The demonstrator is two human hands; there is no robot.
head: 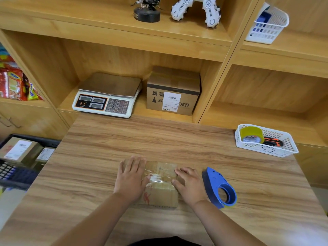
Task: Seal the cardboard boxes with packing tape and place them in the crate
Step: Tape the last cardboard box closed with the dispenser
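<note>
Small brown cardboard box (159, 194) lies under the flat, pressing left hand (132, 176) and right hand (190, 185); dark plastic crate (39, 139) sits nearer the left hand.

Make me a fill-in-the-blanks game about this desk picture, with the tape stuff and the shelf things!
1. The tape dispenser lying beside the right hand is coloured ____.
2. The tape roll sits inside a basket that is coloured ____.
3. On the shelf, the scale stands to the ____ of the shelf box.

Missing words: blue, white, left.
</note>
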